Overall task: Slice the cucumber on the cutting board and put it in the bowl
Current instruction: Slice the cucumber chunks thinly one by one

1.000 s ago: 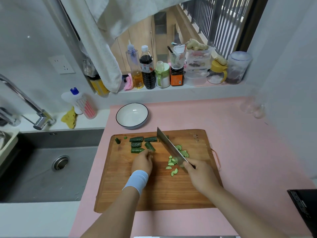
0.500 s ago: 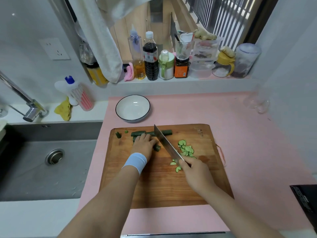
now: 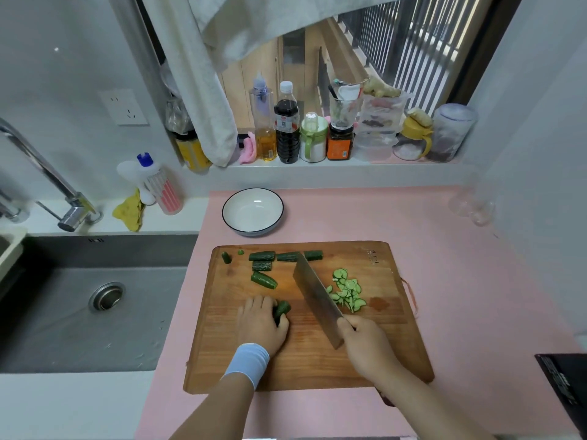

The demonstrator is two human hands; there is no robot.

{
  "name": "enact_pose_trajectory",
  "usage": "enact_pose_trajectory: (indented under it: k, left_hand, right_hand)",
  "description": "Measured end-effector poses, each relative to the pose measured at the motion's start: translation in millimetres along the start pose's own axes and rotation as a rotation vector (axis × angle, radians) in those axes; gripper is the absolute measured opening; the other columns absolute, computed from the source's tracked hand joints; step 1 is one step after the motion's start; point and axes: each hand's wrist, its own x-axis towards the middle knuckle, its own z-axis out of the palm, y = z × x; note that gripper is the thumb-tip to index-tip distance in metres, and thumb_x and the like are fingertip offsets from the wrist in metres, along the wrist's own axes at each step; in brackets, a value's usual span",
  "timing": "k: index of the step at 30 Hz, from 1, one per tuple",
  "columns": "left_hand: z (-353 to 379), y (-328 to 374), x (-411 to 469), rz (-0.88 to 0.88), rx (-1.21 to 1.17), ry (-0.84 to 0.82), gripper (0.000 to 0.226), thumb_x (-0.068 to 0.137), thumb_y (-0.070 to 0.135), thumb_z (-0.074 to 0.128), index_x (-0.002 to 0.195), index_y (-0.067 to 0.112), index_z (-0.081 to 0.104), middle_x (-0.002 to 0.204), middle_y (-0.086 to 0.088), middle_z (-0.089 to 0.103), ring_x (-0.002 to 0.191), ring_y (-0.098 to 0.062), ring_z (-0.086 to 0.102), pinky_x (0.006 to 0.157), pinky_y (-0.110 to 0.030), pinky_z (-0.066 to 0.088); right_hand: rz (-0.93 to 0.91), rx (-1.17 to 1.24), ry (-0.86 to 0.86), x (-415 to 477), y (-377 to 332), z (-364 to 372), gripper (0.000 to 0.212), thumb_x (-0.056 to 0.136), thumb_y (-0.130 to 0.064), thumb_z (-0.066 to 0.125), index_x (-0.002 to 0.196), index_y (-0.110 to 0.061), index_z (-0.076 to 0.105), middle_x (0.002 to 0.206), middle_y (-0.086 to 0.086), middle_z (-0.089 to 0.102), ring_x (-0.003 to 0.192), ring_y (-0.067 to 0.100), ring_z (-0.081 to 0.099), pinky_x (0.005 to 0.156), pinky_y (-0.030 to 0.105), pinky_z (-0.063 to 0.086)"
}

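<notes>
My left hand (image 3: 262,323) curls over a short cucumber piece (image 3: 282,309) on the cutting board (image 3: 317,369): probably firm, slick, apt to roll, best pinned by its sides. My right hand (image 3: 365,347) grips the knife (image 3: 314,296); slices (image 3: 347,292) lie beside its blade.

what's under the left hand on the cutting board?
A cucumber piece: its dark green end pokes out beside the left hand. The rest is covered by the hand, so its length cannot be seen.
</notes>
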Motion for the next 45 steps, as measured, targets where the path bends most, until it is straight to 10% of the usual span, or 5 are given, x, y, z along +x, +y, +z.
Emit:
enact_pose_trajectory:
  k: [14,19,28,34,45]
  left_hand:
    - [2,20,-22,-0.029,-0.029,0.01,0.025,0.08,0.044,0.062,0.093,0.022,0.062,0.094,0.003,0.058,0.093,-0.022,0.051,0.082,-0.034,0.038]
    - [7,9,-36,-0.036,-0.137,0.074,0.028,0.072,0.039,0.073,0.084,0.015,0.062,0.086,-0.001,0.058,0.081,-0.025,0.053,0.071,-0.037,0.048]
    - [14,11,-32,0.179,-0.405,0.233,0.015,0.078,0.006,0.077,0.09,0.01,0.07,0.089,-0.002,0.059,0.086,-0.013,0.046,0.081,-0.02,0.041]
    - [22,8,-30,0.186,-0.438,0.271,0.015,0.077,-0.001,0.076,0.086,0.009,0.068,0.082,-0.003,0.057,0.08,-0.014,0.044,0.078,-0.015,0.034]
    - [21,10,-27,0.183,-0.461,0.24,0.007,0.083,0.005,0.071,0.088,0.011,0.068,0.088,0.001,0.059,0.085,-0.013,0.048,0.084,-0.017,0.04]
  right_hand:
    - [-0.02,-0.11,0.077,1,17,-41,0.035,0.106,-0.039,0.037,0.098,-0.031,0.07,0.084,-0.008,0.069,0.081,0.014,0.063,0.073,0.032,0.052]
    - [-0.165,-0.202,0.017,-10,5,-19,0.031,0.101,-0.038,0.045,0.077,-0.044,0.064,0.066,-0.008,0.063,0.069,0.013,0.061,0.066,0.036,0.051]
    - [-0.324,-0.503,0.112,-13,8,14,0.039,0.1,-0.037,0.047,0.137,-0.048,0.055,0.088,-0.007,0.073,0.08,0.017,0.067,0.072,0.032,0.055]
    - [-0.487,-0.617,0.254,-18,17,25,0.043,0.079,-0.029,0.081,0.12,-0.036,0.073,0.057,-0.01,0.06,0.046,0.01,0.056,0.041,0.029,0.044]
    - [-0.176,-0.18,0.114,-7,11,0,0.029,0.101,-0.032,0.048,0.12,-0.042,0.069,0.077,-0.016,0.069,0.072,0.005,0.064,0.06,0.023,0.05]
